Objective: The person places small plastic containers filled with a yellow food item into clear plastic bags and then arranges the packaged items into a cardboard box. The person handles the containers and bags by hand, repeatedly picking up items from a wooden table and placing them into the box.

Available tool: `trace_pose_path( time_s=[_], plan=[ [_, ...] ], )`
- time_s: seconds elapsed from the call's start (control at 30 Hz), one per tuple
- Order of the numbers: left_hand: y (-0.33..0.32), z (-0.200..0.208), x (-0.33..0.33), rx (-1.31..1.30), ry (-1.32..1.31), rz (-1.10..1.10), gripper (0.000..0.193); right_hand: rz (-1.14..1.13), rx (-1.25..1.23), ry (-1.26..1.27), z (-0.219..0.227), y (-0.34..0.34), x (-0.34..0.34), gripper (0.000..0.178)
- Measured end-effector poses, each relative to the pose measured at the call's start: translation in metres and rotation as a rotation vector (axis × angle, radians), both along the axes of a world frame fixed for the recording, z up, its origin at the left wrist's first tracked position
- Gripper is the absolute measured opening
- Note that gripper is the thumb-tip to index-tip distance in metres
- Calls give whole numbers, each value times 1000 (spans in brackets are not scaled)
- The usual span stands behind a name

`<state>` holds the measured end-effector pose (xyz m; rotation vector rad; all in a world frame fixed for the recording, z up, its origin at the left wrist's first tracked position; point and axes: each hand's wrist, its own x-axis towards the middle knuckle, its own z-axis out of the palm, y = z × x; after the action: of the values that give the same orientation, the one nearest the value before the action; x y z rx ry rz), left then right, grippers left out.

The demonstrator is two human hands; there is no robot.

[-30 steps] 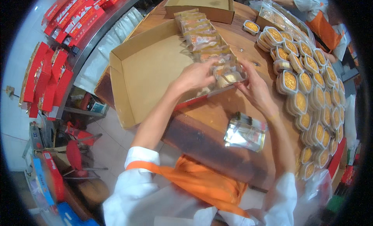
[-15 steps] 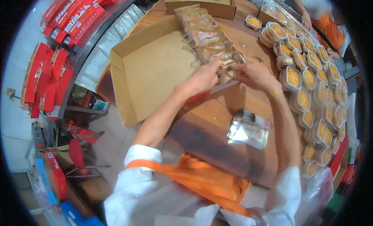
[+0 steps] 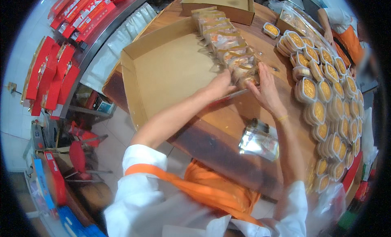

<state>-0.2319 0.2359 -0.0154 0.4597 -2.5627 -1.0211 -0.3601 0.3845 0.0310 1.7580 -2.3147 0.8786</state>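
Observation:
A large cardboard box holds a row of clear-wrapped pastries with gold-coloured packet edges along its right side. At the near end of that row, a wrapped pastry lies between my two hands. My left hand is closed at the packet's left side, its fingertips partly hidden by the wrapping. Against the right side rests my right hand, fingers stretched out and thumb apart. Flat silver-and-clear pouches lie on the wooden table below my right hand.
Stacked plastic tubs of golden pastries cover the table's right side, with a single tub apart from them. Another cardboard box stands at the back. Red cartons are at the left. A co-worker in an orange apron stands far right.
My right hand has gone from bent fingers over the packet to straight fingers along its right side. My left hand has shifted slightly down and lies lower against the packet.

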Motion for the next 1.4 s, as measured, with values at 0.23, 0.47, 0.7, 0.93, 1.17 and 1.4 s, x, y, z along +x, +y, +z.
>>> trace_pose_path(
  time_s=[0.23, 0.47, 0.7, 0.93, 1.17, 1.4],
  plan=[
    [-35, 52, -5, 202, -417, -140, 27, -23, 5, -66, 2, 7, -7, 70],
    [-227, -33, -61, 741, 267, 694, 60, 49, 21, -35, -2, -5, 4, 69],
    [-166, -27, -129, 640, 756, 429, 57, -48, 125, -28, -2, 6, 5, 66],
    [-197, -41, -119, 487, 620, 550, 44, -77, 115, -149, 8, -1, 20, 66],
    [-109, -14, -70, 412, 528, 387, 41, -69, -37, -161, -6, 5, 15, 69],
    [-88, -36, -86, 1164, 763, -48, 54, -34, -122, -158, -7, 45, 26, 70]
  ],
)
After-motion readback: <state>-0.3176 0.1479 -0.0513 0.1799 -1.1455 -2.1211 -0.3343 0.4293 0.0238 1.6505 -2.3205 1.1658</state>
